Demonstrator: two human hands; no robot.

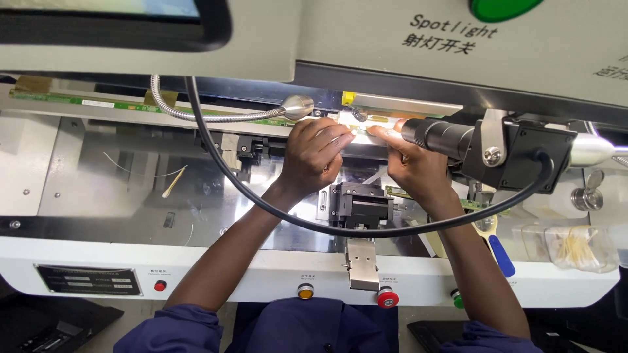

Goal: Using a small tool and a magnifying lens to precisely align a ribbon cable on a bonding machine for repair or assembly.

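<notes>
White machine housing fills the upper part of the view, and below it a shiny metal bench (98, 189) runs the full width, edged at the front by a white panel with round buttons.

At the lit back edge of the bench lies a pale narrow strip (379, 122), bright under the lamp, and both hands meet on it. The left hand (314, 157) is curled, its fingertips (343, 136) bunched together and pressed down on the strip. The right hand (412, 163) comes in from the other side, fingers extended with the tips touching the same strip just beside the left ones; whether it pinches the strip or only presses on it I cannot tell, since a black camera tube (438, 136) crosses in front of its knuckles.

That tube sits in a black bracket (523, 153), from which a thick black cable (261, 202) loops under both wrists and up past the left forearm. A silver gooseneck lamp (297, 106) points at the hands from the left. Between the forearms stands a black clamp block (360, 206). A long green circuit strip (78, 101) lies along the back left, a cotton swab (173, 183) rests on the bench, and a clear tub of swabs (575, 245) stands at far right, near a blue-handled tool (500, 252).
</notes>
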